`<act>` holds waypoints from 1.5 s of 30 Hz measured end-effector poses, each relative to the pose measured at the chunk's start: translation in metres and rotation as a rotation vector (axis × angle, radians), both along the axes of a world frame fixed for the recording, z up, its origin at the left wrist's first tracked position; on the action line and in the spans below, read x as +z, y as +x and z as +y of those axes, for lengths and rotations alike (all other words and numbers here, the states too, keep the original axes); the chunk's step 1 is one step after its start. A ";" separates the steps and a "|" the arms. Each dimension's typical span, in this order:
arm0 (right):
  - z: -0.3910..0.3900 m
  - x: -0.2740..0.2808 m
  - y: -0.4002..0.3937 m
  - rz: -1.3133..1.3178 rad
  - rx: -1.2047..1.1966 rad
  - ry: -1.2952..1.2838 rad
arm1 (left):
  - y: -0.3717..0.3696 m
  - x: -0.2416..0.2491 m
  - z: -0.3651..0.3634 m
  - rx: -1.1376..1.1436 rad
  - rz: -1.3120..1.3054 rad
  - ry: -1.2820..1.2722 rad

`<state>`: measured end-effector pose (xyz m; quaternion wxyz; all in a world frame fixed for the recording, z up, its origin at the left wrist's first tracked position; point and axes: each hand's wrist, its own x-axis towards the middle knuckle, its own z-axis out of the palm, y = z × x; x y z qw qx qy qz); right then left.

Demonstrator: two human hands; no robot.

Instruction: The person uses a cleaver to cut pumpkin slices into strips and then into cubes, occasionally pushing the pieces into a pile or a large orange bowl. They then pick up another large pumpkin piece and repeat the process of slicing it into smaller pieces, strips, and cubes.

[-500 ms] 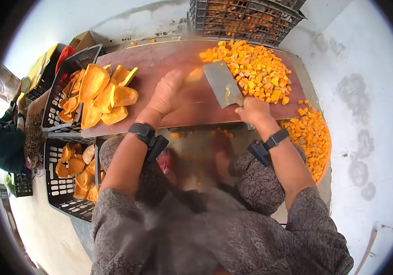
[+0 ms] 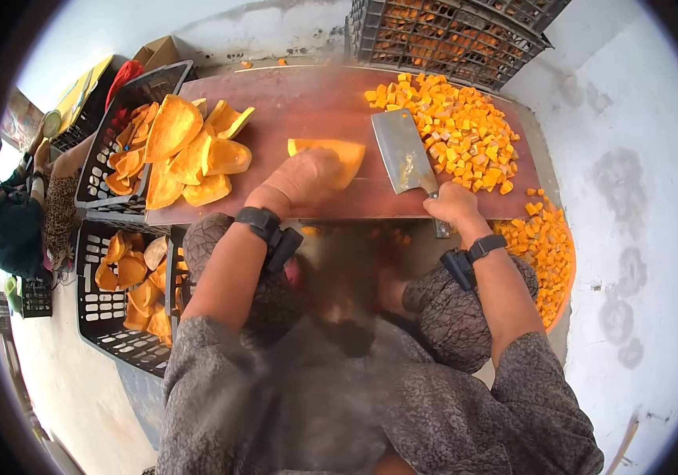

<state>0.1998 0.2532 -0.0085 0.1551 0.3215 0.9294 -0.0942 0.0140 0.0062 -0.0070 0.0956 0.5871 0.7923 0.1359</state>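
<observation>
A pumpkin piece (image 2: pixel 348 161) lies near the middle of the reddish board (image 2: pixel 291 103). Over its near left side, my left hand (image 2: pixel 305 178) is closed, and the fingertips are partly hidden. My right hand (image 2: pixel 453 203) grips the handle of a cleaver (image 2: pixel 402 150), whose broad, wet-looking blade points away from me. Beyond the blade, to the right, is a heap of diced pumpkin (image 2: pixel 465 134). Larger curved pumpkin pieces (image 2: pixel 188 154) are piled at the board's left end.
Black crates (image 2: pixel 117 340) with pumpkin pieces stand at the left. A stack of crates (image 2: pixel 450 39) rises behind the board. Below its right end, an orange-rimmed container (image 2: pixel 548 261) holds more cubes. Another person (image 2: pixel 14 229) is at the far left, and a white wall (image 2: pixel 640 198) is at the right.
My left hand has come down and closed on the pumpkin piece, which was blurred before. The cleaver has stayed in my right hand, its blade slightly turned. The whole view has shifted a little.
</observation>
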 end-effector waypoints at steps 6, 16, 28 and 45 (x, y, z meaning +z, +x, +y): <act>0.001 0.009 0.007 0.217 -0.257 -0.634 | -0.035 -0.008 -0.022 0.335 0.191 0.502; -0.024 0.003 0.000 0.539 -0.294 -1.006 | -0.042 -0.033 -0.019 0.453 -0.072 0.356; -0.084 0.021 0.009 0.413 0.011 -0.116 | -0.030 -0.020 -0.016 0.424 -0.152 0.111; -0.076 0.011 0.017 0.550 -0.094 -0.123 | -0.033 -0.032 -0.009 0.306 -0.070 0.178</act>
